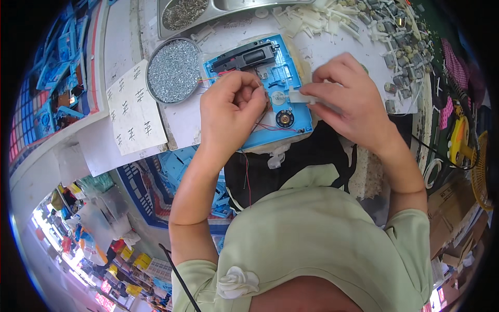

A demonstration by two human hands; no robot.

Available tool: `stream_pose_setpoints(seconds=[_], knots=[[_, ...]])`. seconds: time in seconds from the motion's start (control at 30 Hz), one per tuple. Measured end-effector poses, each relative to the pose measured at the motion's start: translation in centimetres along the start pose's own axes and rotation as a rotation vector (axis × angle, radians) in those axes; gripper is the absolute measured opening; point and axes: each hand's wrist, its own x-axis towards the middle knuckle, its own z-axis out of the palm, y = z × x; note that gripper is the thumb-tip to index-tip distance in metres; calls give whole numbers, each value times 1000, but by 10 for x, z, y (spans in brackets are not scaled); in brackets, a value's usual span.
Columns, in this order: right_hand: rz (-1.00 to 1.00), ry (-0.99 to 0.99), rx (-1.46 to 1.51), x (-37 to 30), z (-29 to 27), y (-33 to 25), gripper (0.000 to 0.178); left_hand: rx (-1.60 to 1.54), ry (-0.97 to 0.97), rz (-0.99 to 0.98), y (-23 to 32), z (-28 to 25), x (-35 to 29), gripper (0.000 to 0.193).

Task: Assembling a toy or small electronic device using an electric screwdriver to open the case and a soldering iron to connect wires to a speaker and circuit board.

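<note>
The right hand (pixel 356 99) has its fingers clamped on a white plastic piece (pixel 300 96), which lies left of the fingertips, its long axis running roughly crosswise over the right edge of the blue housing (pixel 260 139). That housing sits at the worktop's (pixel 182 125) near edge. The left hand (pixel 227 112), farther from the piece, curls over the housing's left half, thumb and finger together; anything between them is hidden.
</note>
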Motion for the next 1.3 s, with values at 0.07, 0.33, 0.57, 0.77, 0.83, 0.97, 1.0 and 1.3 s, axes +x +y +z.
stream_pose_setpoints(seconds=[0.07, 0.33, 0.57, 0.77, 0.83, 0.97, 1.0, 1.3], knots=[[-59, -57, -62, 10, -1, -3, 27, -63, -1, -26, -2, 0, 0, 6], [-145, -123, 169, 31, 11, 20, 26, -78, 35, 2, -2, 5, 0, 4], [3, -76, 344, 3, 32, 32, 29, 11, 61, 127, -8, 8, -1, 6], [-60, -222, -88, 13, 21, -2, 33, 120, 62, 168, -8, 6, 1, 7], [-53, -189, -79, 7, 18, -4, 32, 71, 67, 107, -12, 7, -2, 7], [155, 171, -123, -17, -26, 44, 25, 33, 93, 127, -13, 10, -5, 6], [291, 160, -378, -26, -48, 62, 24, 31, 105, 142, -13, 12, -6, 5], [473, 29, -704, -50, -68, 81, 22, 8, 41, 169, 5, 14, -2, 9]])
